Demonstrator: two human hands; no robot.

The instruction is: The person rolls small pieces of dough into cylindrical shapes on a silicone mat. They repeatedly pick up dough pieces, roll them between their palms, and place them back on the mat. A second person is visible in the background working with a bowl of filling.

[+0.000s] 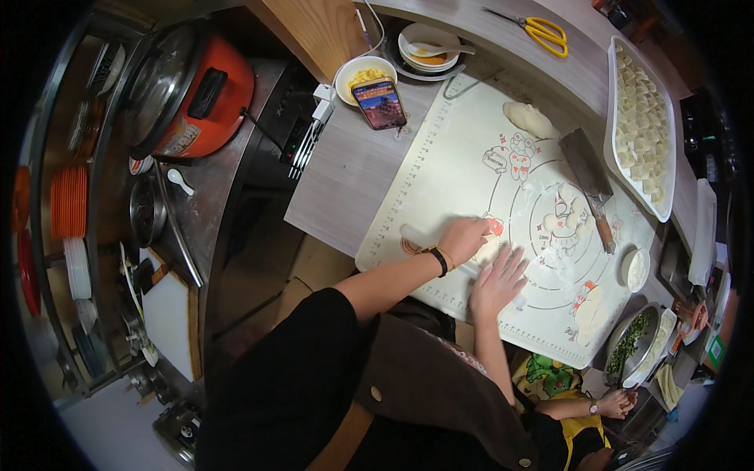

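My left hand (466,238), with a dark band at the wrist, has its curled fingers on the edge of a small dough piece (488,251) on the printed pastry mat (406,206). Palm down, my right hand (498,281) lies flat beside that dough with fingers extended. A blurred, pale, rod-like thing shows left of my left wrist; what it is I cannot tell. Small dough pieces (568,221) lie on the floured mat near a cleaver (587,166). A large dough lump (528,119) rests at the far side, and flattened dough (591,315) at the near right.
A phone (384,110) leans on a bowl (342,79) at the far left. Yellow-handled scissors (548,36) and a tray (611,118) of dough pieces stand beyond. At right are a flour bowl (636,269), a metal bowl (609,353) of chopped greens, and another person's hands (618,404).
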